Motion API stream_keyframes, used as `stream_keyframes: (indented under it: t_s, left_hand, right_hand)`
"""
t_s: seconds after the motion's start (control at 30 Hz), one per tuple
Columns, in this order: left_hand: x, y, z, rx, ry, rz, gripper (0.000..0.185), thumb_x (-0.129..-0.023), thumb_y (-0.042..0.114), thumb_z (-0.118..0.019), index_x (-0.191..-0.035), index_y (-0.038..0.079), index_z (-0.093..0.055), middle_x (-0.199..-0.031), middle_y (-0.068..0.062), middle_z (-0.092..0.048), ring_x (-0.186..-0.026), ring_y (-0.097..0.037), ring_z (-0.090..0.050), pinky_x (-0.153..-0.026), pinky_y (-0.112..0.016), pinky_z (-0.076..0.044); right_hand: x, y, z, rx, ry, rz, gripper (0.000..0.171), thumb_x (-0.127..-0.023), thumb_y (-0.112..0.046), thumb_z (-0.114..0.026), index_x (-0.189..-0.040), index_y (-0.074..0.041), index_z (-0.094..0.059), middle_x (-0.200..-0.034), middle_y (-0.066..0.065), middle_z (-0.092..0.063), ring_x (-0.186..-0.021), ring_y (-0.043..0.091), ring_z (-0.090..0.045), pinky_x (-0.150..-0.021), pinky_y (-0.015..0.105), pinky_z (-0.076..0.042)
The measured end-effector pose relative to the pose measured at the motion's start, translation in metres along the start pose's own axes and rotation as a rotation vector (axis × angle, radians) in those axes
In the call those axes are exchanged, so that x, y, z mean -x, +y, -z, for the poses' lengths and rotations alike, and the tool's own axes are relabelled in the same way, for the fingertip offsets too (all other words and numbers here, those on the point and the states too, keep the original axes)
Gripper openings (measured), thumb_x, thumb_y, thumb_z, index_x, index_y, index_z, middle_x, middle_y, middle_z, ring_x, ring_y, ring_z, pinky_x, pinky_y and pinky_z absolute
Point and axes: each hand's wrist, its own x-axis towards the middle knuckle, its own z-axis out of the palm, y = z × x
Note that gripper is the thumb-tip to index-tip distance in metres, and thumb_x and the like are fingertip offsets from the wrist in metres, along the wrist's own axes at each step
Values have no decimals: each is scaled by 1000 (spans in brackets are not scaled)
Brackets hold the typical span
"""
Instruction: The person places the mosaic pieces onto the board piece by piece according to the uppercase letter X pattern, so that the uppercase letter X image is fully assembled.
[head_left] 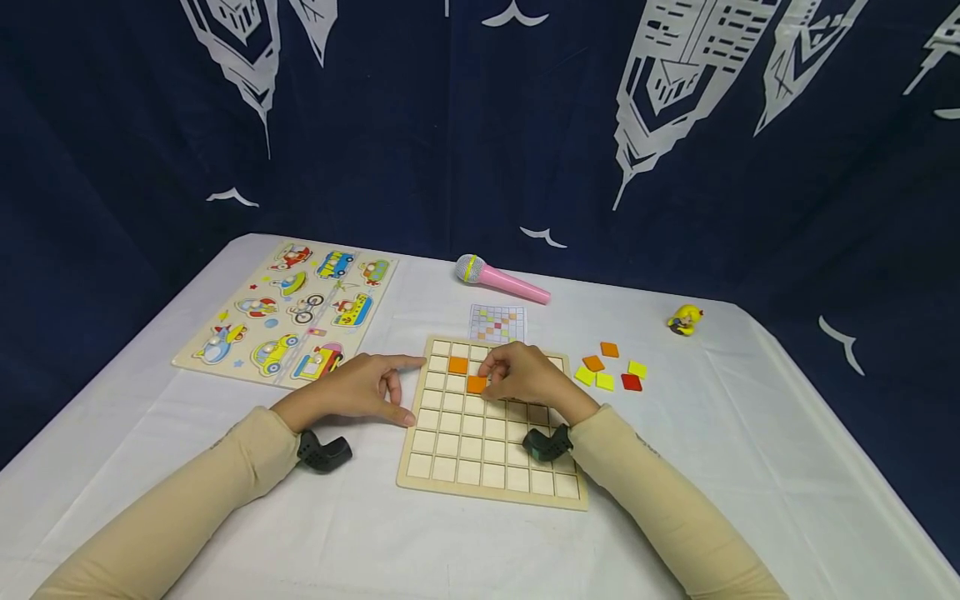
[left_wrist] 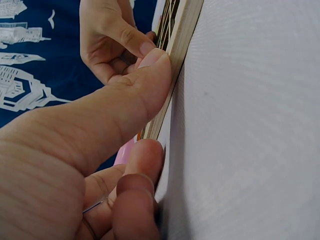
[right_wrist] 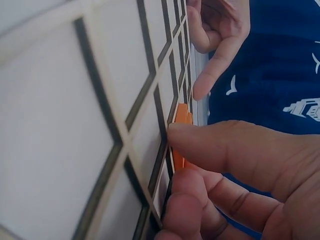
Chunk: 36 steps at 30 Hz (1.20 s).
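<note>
Right hand (head_left: 525,375) was pinching a small square orange tile (head_left: 476,384) between thumb and fingertips, lowering it into a cell in the third row of the pale wooden grid board (head_left: 491,479), just below and to the right of another orange tile (head_left: 457,364) already seated there. Left hand (head_left: 360,390) rested on the white-clothed tabletop (head_left: 375,533) with its thumb and forefinger pressed against the board's left edge, probably so the frame wouldn't skid. A small printed pattern card (head_left: 497,322) lay just behind the board, likely the colour guide. Loose orange, yellow and red tiles (head_left: 611,371) sat to the board's right, within easy reach. A pink toy microphone (head_left: 501,279) was further behind, a wooden vehicle puzzle (head_left: 296,312) off to the left.
</note>
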Motion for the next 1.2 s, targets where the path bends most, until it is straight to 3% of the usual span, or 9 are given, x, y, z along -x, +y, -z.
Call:
stream_keyframes:
  t_s: [0.23,0.4,0.73,1.2]
  left_hand:
    - [-1,-1,-1,1,1,8,94,-82,29,-97,-158,-1,-51,-82,2,-67,-63,-14,-55,-61,-27,-41]
    - [-1,0,-1,2,2,10,93,-82,29,-97,-158,0,-52,-82,2,-67,-62,-14,-56,-60,-27,-42]
    - [-1,0,0,-2,1,13,93,-82,29,-97,-158,1,-52,-82,3,-67,-62,-14,-56,-61,-27,-42]
    - [0,1,-1,10,-2,28,94,-81,29,-97,-159,1,-52,-84,2,-67,-62,-14,-56,-61,-27,-41]
  right_hand:
    - [2,-1,3,8,-19,-2,22,-85,-7,-86,-104,-5,-76,-75,-3,-69,-69,11,-58,-80,33,-51]
    - [7,2,11,-17,-2,-4,21,-86,-9,-85,-105,-5,-78,-79,-1,-68,-71,13,-56,-72,31,-46]
    - [26,29,26,-172,-57,148,18,-101,-7,-73,-116,3,-75,-90,1,-67,-67,14,-53,-65,24,-47]
    - [56,73,45,-283,96,196,24,-102,0,-68,-123,11,-69,-95,11,-68,-76,14,-64,-69,27,-56]
